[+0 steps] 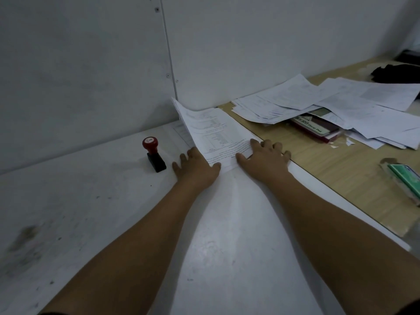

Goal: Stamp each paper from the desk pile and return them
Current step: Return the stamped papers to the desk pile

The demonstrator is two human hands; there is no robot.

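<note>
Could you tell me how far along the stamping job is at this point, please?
Nothing visibly stamped yet. In hand: left hand and right hand hold down one printed sheet; the stamp stands untouched beside them. Left: stamping it and the loose pile.

Green box cut by right edge; stamp pad box half under paper pile; sheet print unreadable.

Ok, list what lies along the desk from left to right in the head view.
Red-handled stamp → left hand → right hand → stamp pad → green box.
</note>
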